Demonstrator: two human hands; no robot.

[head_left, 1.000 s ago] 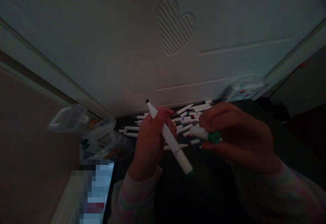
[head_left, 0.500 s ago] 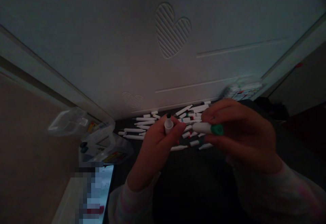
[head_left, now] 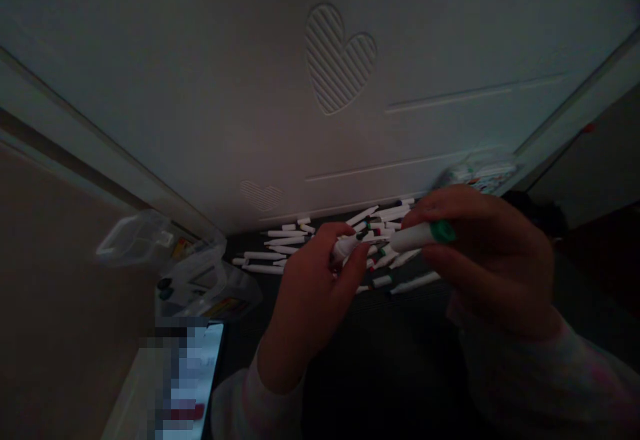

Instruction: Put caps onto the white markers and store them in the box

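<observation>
left of the person's left hand (head_left: 313,293) sits a clear, hinged plastic case (head_left: 205,283), its lid raised; small dark round things show at its outer end and coloured print on its side, but the dimness hides any other contents. beyond the right hand (head_left: 493,260), by the white panel (head_left: 210,127), is a clear plastic pack (head_left: 483,173) whose pale and coloured insides are too blurred to name.

the left hand curls around a white, round-barrelled marker (head_left: 345,248), dark tip bare; the right hand pinches a white tubular cap (head_left: 417,237) with a green end between thumb and fingers. tip and cap are near each other, a narrow gap between them. just past both hands, slim white pens (head_left: 365,216) and short caps lie strewn on a dark surface (head_left: 273,293), reaching almost to the panel's foot. above the hands, the panel bears a ribbed, moulded heart (head_left: 340,60) and, farther left, a smaller one.
</observation>
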